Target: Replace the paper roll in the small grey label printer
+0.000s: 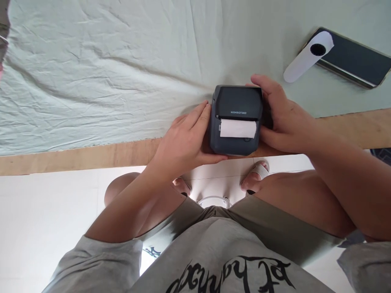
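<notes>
A dark label printer marked NIIMBOT stands at the near edge of the table. From its front slot hangs a short white paper label. My left hand is pressed along the printer's left side, its thumb reaching under the lower front edge. On the other side my right hand curves round the printer, with the thumb low by the front corner and the fingers toward the back. Together the two hands hold the printer between them. Some right fingertips are hidden behind it.
A wrinkled pale green cloth covers the table, with a bare wooden edge in front. At the back right a white strip of paper with a black dot lies partly over a dark smartphone. My legs are below the edge.
</notes>
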A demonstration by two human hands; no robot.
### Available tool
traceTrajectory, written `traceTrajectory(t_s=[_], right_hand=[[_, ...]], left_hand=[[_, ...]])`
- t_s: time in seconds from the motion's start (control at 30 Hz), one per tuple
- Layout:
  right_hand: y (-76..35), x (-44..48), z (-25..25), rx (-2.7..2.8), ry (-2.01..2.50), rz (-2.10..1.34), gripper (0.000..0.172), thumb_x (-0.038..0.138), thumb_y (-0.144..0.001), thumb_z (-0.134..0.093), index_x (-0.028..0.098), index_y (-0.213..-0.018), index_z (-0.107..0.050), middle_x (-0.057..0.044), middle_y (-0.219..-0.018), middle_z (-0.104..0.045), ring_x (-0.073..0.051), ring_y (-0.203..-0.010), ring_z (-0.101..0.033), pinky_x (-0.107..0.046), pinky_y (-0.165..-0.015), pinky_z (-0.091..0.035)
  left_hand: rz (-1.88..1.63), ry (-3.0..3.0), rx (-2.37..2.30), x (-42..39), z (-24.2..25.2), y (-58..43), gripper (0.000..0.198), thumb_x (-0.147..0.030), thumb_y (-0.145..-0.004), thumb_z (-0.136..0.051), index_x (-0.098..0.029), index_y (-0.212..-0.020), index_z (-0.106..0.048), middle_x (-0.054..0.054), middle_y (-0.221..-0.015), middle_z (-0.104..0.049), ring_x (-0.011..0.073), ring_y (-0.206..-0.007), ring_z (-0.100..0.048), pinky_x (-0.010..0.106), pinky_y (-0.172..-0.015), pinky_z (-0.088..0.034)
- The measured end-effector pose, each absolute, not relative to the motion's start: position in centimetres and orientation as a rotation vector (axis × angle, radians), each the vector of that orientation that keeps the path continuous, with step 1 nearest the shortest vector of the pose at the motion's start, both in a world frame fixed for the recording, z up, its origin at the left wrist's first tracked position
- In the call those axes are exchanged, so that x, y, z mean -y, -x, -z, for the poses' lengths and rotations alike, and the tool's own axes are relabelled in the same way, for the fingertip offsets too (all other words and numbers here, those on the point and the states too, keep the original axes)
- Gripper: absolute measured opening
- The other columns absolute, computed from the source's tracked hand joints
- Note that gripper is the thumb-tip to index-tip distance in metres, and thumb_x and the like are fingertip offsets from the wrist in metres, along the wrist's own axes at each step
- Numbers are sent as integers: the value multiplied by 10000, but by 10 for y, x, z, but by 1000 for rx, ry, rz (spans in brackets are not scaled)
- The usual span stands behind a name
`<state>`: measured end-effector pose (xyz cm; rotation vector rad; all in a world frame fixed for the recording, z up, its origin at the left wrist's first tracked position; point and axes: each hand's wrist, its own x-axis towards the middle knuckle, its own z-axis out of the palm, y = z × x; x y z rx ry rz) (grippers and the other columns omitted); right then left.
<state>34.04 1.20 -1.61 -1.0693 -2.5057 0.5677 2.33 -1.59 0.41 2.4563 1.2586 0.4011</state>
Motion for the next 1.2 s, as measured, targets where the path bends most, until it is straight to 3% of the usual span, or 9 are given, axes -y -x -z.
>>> traceTrajectory(t_s=[0.2, 0.33, 0.47, 0.6, 0.7, 0.8, 0.9, 1.07, 1.2], right_hand=[[-340, -1, 6, 2259, 1227, -722, 663, 301, -1132, -465, 388, -1768, -303, -103, -1699, -602, -262, -1496, -702, -603, -1296, -628], [-343, 0, -3, 2210, 1207, -669, 585, 594, -1117, -650, 426, -1664, -525, -89, -1651, -630, -292, -1490, -708, -580, -1249, -671], [-340, -4, -13, 2196, 1207, -603, 614, 680, -1026, -780, 453, -1575, -626, -84, -1550, -671, -307, -1427, -730, -594, -1154, -712], [-325, 1, -30, 2046, 1367, -519, 517, 719, -1001, -797, 409, -1410, -734, -51, -1229, -742, -263, -1104, -777, -600, -977, -694], [-312, 7, -41, 1917, 1475, -533, 376, 641, -1106, -690, 372, -1366, -735, 2, -886, -686, -134, -747, -694, -417, -714, -617], [-308, 7, -46, 1876, 1430, -511, 355, 613, -1174, -550, 403, -1406, -718, 22, -1200, -767, -70, -730, -720, -292, -606, -537], [-311, 3, -47, 1850, 1386, -599, 399, 649, -1155, -564, 452, -1475, -699, 58, -1574, -658, -70, -822, -772, -271, -603, -529], [-297, -7, -46, 1934, 1478, -424, 179, 430, -1093, -697, 265, -1092, -768, -1, -1024, -770, -135, -813, -747, -358, -686, -577], [-296, -24, -44, 2272, 1448, -327, 127, 396, -1044, -713, 299, -986, -769, 27, -739, -684, -161, -723, -690, -490, -903, -659]], left_hand=[[-326, -2409, -1228, 14, -6, -22, 1272, -886, -918, -823, -142, -1843, -367, 249, -1890, -449, 487, -1716, -510, 609, -1402, -469], [-339, -2381, -1157, 13, -7, -19, 1184, -967, -1036, -557, -116, -1838, -369, 247, -1882, -462, 467, -1697, -526, 607, -1407, -429], [-349, -2387, -1182, 14, -9, -20, 1126, -917, -1077, -522, -66, -1805, -407, 250, -1844, -514, 443, -1659, -563, 569, -1394, -432], [-343, -2391, -1180, 15, -8, -21, 1156, -940, -1052, -544, -66, -1797, -418, 256, -1833, -526, 459, -1658, -557, 576, -1388, -441], [-335, -2415, -1178, 15, -7, -21, 1176, -927, -1060, -537, -11, -1787, -414, 298, -1821, -522, 492, -1648, -558, 612, -1376, -452], [-334, -2422, -1185, 15, -7, -20, 1163, -952, -1051, -523, -67, -1799, -418, 281, -1834, -513, 506, -1654, -550, 646, -1366, -458], [-342, -2417, -1176, 15, -7, -19, 1153, -965, -1059, -488, -86, -1802, -419, 277, -1837, -512, 498, -1655, -554, 633, -1362, -465], [-365, -2428, -1153, 16, -7, -18, 1166, -961, -1084, -441, -30, -1786, -421, 300, -1827, -515, 478, -1658, -560, 587, -1374, -454], [-356, -2433, -1160, 16, -7, -20, 1143, -933, -1077, -513, -49, -1795, -416, 286, -1817, -534, 478, -1651, -567, 594, -1378, -452]])
